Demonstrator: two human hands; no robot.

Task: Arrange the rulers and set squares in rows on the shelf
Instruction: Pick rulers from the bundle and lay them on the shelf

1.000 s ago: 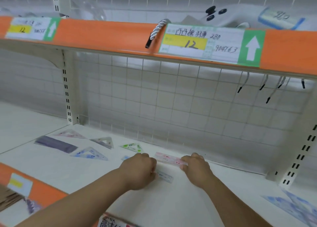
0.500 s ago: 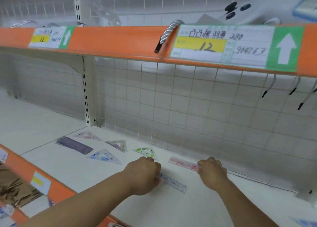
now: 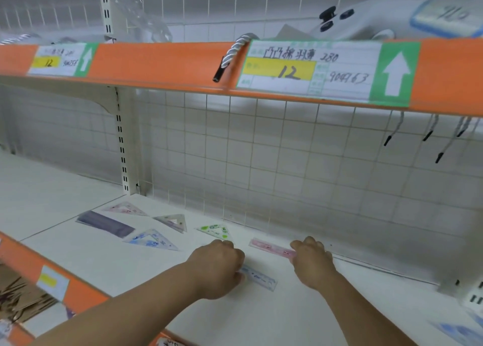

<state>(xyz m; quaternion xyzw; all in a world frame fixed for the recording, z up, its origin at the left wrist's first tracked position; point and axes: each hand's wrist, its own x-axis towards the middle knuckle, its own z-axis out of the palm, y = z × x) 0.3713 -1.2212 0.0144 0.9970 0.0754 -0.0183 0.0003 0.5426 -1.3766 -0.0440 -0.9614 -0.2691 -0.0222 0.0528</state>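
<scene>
- Lying flat at the left of the white shelf (image 3: 78,262), a dark purple ruler (image 3: 104,224) sits just beside a pink set square (image 3: 125,209). Both are near the wire grid at the back, which leaves the front of the shelf open for another row.
- Further right, a blue set square (image 3: 151,241), a clear grey set square (image 3: 172,221) and a green set square (image 3: 215,232) lie apart from one another in a loose, staggered line. Judged by their angles, they are not yet squared into tidy rows.
- The left hand (image 3: 219,270) covers the left end of a blue ruler (image 3: 258,277) with its fingers curled down onto it. The fingertips are hidden under the knuckles, so it probably pinches that end to slide or turn the ruler.
- The pink ruler (image 3: 271,249) lies flat just behind the blue one, nearer the grid and roughly parallel to it, so the two read as the start of a ruler row.
- The right hand (image 3: 312,264), held apart from the left, curls over the pink ruler's right end, a grip suited to nudging it straight against the back edge.
</scene>
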